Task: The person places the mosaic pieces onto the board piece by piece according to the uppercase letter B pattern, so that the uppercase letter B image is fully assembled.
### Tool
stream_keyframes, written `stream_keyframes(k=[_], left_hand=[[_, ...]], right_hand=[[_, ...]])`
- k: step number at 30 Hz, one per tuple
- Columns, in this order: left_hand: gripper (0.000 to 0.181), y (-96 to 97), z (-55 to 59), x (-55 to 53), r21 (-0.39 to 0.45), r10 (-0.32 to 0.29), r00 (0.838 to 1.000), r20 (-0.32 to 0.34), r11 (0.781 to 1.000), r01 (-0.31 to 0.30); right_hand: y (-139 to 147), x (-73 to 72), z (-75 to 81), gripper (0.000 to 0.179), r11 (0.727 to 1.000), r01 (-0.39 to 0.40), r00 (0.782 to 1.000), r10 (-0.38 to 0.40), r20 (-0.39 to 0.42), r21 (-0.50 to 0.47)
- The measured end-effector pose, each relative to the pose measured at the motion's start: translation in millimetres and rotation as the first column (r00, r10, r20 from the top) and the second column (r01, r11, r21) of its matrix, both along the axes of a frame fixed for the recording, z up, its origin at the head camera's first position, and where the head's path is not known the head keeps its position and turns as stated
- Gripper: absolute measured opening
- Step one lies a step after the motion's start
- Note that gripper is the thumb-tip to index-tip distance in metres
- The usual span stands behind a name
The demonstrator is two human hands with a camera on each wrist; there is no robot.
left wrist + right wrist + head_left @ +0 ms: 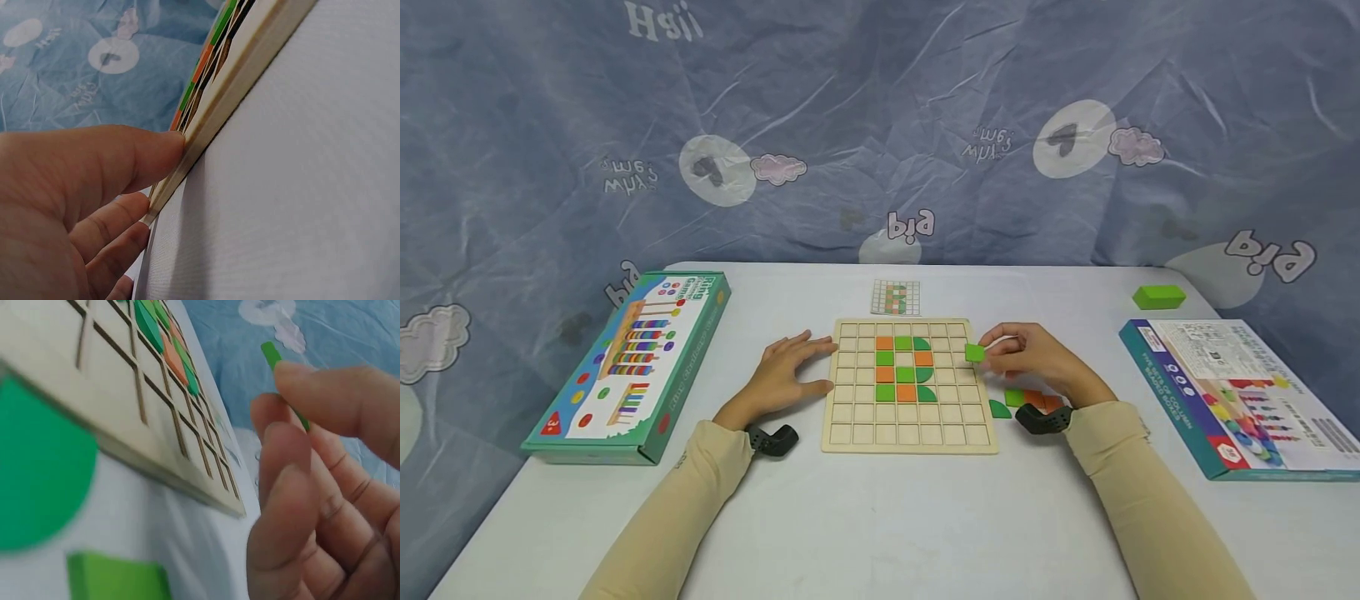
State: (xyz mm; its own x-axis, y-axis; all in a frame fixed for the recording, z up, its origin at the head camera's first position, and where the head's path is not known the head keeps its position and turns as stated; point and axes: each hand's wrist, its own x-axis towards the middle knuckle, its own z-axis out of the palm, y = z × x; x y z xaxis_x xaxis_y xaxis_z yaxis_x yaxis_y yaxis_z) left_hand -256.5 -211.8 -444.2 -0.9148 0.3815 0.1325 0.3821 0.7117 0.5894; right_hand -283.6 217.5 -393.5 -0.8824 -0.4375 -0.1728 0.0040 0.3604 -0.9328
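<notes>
A wooden grid board [842, 435] lies on the white table, with orange, light green and dark green tiles set in its middle cells. Along its left edge, my left hand [781, 371] touches the side with outstretched thumb and fingers; the left wrist view has the thumb [159, 153] against the rim. Over the board's right edge, my right hand [1033, 354] pinches a light green square tile [974, 353] between thumb and fingertips. In the right wrist view that tile [271, 355] is seen edge-on, raised above the board.
Loose tiles, among them a dark green rounded one [999, 409] and orange ones [1034, 398], lie right of the board under the right wrist. Behind it is a small pattern card [896, 297]. Boxes stand left [632, 367] and right [1247, 400], with a green block [1159, 297] behind the right one.
</notes>
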Motion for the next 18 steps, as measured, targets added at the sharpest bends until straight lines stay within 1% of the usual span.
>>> stream_keyframes(k=[3, 6, 11, 16, 18], left_hand=[[0.065, 0.6, 0.0, -0.1, 0.000, -0.003, 1.000, -0.007, 1.000, 0.003], [0.065, 0.9, -0.4, -0.9, -0.002, -0.006, 1.000, -0.016, 1.000, 0.005], [0.065, 0.6, -0.1, -1.3, -0.003, -0.005, 1.000, -0.018, 1.000, 0.005], [0.066, 0.1, 0.7, -0.8, 0.001, -0.003, 1.000, -0.010, 1.000, 0.003], [0.066, 0.1, 0.8, -0.6, 0.001, -0.004, 1.000, -0.013, 1.000, 0.004]], right_hand=[[-8.0, 1.4, -0.3, 0.036, 1.000, -0.013, 0.999, 0.014, 0.036, -0.023], [-15.1, 2.7, -0.8, 0.035, 0.999, -0.037, 0.998, 0.039, 0.055, -0.033], [-26.1, 5.1, -1.4, 0.034, 0.997, -0.078, 0.995, 0.079, 0.063, -0.013], [-36.6, 10.2, -3.2, 0.034, 0.994, -0.112, 0.990, 0.112, 0.085, -0.010], [-40.7, 12.6, -4.1, 0.032, 0.991, -0.137, 0.987, 0.137, 0.086, -0.004]])
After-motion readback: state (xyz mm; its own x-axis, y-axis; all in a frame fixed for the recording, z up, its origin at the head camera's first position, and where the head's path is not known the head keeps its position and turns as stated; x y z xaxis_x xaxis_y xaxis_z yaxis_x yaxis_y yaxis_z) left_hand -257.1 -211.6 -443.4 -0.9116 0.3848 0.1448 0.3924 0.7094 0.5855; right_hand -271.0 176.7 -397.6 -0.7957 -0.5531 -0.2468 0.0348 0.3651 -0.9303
